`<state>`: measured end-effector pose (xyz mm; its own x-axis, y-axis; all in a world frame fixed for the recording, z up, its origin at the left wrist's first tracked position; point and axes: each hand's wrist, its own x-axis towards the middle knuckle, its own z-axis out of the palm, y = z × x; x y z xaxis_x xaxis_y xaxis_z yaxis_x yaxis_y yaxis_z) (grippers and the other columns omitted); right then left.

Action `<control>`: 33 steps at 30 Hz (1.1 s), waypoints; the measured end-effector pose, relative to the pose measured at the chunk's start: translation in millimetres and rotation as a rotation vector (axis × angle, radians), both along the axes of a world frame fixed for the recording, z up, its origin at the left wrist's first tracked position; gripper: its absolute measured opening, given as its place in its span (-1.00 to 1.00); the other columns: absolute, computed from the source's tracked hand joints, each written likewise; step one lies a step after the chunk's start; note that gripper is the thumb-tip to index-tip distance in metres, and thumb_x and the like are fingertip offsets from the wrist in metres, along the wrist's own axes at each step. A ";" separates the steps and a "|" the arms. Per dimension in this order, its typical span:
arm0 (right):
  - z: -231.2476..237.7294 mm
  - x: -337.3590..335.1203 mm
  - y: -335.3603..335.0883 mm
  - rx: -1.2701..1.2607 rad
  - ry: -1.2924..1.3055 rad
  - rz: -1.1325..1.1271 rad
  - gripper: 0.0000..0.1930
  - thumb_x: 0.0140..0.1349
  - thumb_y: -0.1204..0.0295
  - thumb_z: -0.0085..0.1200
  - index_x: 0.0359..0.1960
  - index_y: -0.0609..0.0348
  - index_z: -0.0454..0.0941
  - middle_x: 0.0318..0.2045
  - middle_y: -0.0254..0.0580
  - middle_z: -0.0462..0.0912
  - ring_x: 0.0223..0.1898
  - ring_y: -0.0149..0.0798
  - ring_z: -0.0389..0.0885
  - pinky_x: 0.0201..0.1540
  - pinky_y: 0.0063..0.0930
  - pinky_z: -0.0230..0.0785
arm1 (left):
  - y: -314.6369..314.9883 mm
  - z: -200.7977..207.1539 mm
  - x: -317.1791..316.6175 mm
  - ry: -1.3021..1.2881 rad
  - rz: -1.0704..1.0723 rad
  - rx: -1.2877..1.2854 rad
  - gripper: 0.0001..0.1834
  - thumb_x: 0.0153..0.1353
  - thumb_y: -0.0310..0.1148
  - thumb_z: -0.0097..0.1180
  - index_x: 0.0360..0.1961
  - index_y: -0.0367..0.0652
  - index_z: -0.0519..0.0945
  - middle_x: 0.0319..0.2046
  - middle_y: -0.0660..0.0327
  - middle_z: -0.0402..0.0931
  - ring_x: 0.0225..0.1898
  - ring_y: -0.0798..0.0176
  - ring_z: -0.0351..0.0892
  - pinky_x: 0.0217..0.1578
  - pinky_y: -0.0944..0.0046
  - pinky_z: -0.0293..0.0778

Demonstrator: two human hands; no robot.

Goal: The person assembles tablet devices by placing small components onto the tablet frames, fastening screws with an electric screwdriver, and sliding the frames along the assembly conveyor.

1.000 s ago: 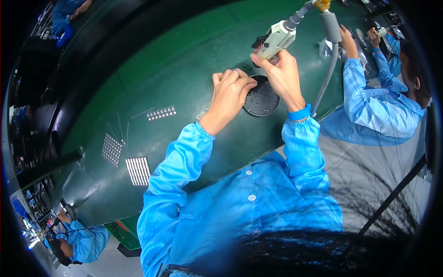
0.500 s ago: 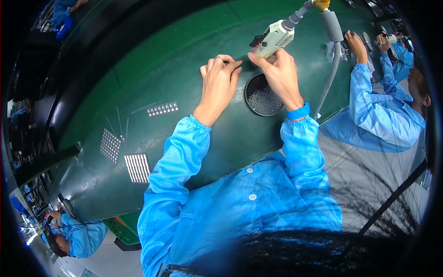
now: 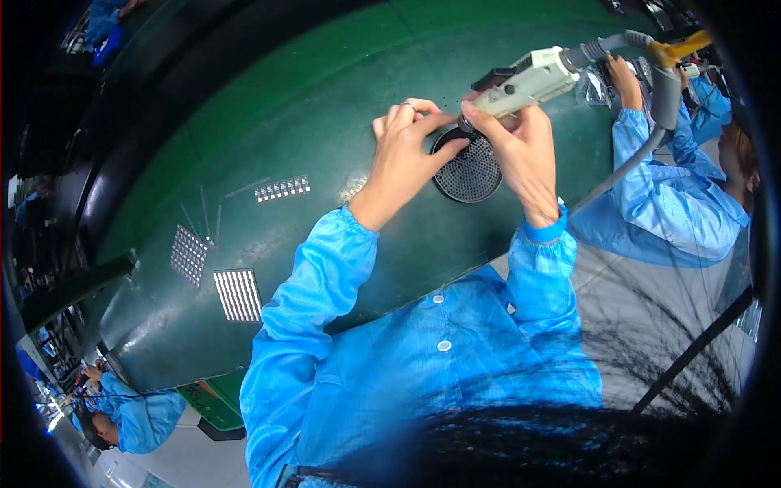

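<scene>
My right hand (image 3: pixel 525 150) is closed around a cream-coloured powered screwdriver (image 3: pixel 529 83) with a black lever, tilted with its dark tip down to the left. Under that tip lies a round black dish (image 3: pixel 469 193) with a grid of small holes; dark bits cover its far part. My left hand (image 3: pixel 411 150) reaches over the dish's left rim, thumb and forefinger curled in close around the screwdriver's tip. Whatever those two fingers hold is too small and too hidden to make out.
Left on the green table (image 3: pixel 325 268) lie a strip of small parts (image 3: pixel 282 189), a dotted panel (image 3: pixel 189 255), a white-striped panel (image 3: pixel 237 295) and thin clear strips. A grey hose (image 3: pixel 626 167) hangs at the right, near a co-worker's blue sleeve (image 3: pixel 639 154). Another person sits lower left.
The screwdriver has swung right and tilted flatter, its tip now over the dish. Both my hands have shifted right, the left one reaching the dish; the hose and yellow fitting moved right too.
</scene>
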<state>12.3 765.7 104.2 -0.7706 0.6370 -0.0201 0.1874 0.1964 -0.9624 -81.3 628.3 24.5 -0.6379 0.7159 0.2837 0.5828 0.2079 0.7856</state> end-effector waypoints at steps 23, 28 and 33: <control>-37.7 -32.0 1.8 0.201 -0.122 0.011 -0.69 0.21 0.28 0.37 -0.19 0.30 0.68 -0.47 -0.11 0.77 -0.48 -0.28 0.72 -0.38 -0.35 0.50 | -3.4 -26.9 -16.4 0.263 0.045 -0.084 -0.78 0.31 -0.43 0.25 -0.05 -0.12 0.78 -0.07 0.25 0.56 -0.07 0.15 0.47 0.05 0.11 0.26; -32.4 -46.0 -0.3 0.222 -0.134 0.011 -0.70 0.21 0.29 0.37 -0.21 0.31 0.69 -0.50 -0.13 0.75 -0.51 -0.31 0.67 -0.41 -0.38 0.46 | -7.7 -26.2 -30.4 0.057 0.179 -0.022 -0.78 0.33 -0.42 0.24 -0.03 -0.14 0.77 -0.07 0.19 0.58 0.01 0.10 0.51 0.07 0.14 0.27; -35.5 -47.2 4.4 0.175 -0.071 -0.032 -0.71 0.21 0.31 0.38 -0.22 0.32 0.69 -0.49 -0.17 0.75 -0.50 -0.37 0.65 -0.41 -0.41 0.44 | -3.8 -19.6 -32.9 0.077 0.128 -0.058 -0.72 0.25 -0.36 0.33 -0.01 -0.08 0.76 -0.05 0.23 0.56 0.02 0.11 0.50 0.06 0.07 0.27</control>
<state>-34.8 770.1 68.8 -0.7504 0.6598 0.0393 0.2628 0.3523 -0.8982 -114.1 624.6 4.9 -0.7030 0.6468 0.2957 0.6066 0.3283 0.7240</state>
